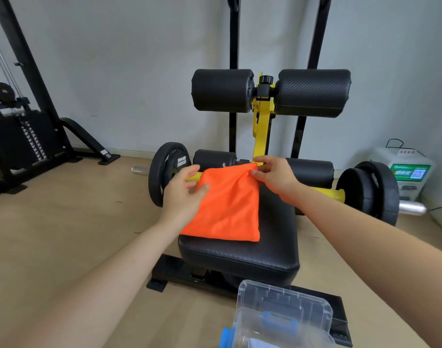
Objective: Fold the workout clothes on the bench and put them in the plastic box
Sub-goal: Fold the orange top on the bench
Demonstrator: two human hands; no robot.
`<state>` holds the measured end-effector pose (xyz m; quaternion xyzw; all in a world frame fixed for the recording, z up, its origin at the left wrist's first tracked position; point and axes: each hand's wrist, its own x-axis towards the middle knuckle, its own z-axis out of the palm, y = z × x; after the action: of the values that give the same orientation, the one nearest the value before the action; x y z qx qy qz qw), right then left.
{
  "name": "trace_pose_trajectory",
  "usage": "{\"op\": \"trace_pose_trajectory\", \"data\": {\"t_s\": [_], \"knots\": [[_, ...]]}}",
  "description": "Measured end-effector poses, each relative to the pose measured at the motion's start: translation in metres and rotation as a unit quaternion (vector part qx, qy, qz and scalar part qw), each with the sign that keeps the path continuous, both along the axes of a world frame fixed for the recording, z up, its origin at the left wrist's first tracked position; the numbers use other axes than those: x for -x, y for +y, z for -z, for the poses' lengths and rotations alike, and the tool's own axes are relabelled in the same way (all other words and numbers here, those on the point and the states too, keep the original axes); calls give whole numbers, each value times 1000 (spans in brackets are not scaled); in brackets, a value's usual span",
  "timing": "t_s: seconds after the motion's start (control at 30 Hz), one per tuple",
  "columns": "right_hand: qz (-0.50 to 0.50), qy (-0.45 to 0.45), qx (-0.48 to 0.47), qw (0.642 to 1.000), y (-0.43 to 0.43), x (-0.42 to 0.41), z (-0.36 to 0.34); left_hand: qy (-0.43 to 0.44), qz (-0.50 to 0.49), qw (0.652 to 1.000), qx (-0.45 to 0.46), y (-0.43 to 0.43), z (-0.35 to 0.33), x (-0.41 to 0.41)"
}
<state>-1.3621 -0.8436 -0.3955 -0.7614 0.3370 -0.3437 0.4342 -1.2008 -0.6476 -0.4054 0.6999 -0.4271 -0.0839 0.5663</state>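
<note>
An orange garment (230, 209), folded into a compact, roughly square packet, lies on the black padded seat of the bench (265, 254). It covers the seat's left half, and its near folded edge sits short of the near edge. Its far end rises off the pad towards the bench's far edge, held up at both corners.

The left hand (182, 197) holds the far left corner. Its thumb lies on top of the cloth and its fingers reach behind the edge, only loosely bent. The right hand (277, 178) pinches the far right corner between thumb and forefinger, bunching the fabric into small creases there.

Beyond the bench's far edge a yellow bar (325, 192) runs crosswise, with a black weight plate (164, 169) at its left end and more plates at the right. Black roller pads (222, 90) stand above on a yellow post.

The clear plastic box (290, 305) with blue latches sits open on the wooden floor (64, 222), just off the bench's near right corner. Something pale shows inside, too cropped to identify.
</note>
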Motion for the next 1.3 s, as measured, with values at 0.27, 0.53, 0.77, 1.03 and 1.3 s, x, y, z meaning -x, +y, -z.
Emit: {"op": "trace_pose_trajectory", "data": {"t_s": [0.27,0.53,0.77,1.03,1.3], "knots": [[-17,111,119,987,20,38,13,-290,184,930,-130,31,20,13],[-188,182,251,932,90,62,2,-357,137,907,-176,39,20,23],[-219,287,285,888,99,98,8,-310,160,920,-177,41,13,51],[-228,157,106,955,108,139,3,-297,282,887,-213,63,-2,63],[-162,5,-16,987,102,144,-2,-82,204,972,-77,54,1,61]]}}
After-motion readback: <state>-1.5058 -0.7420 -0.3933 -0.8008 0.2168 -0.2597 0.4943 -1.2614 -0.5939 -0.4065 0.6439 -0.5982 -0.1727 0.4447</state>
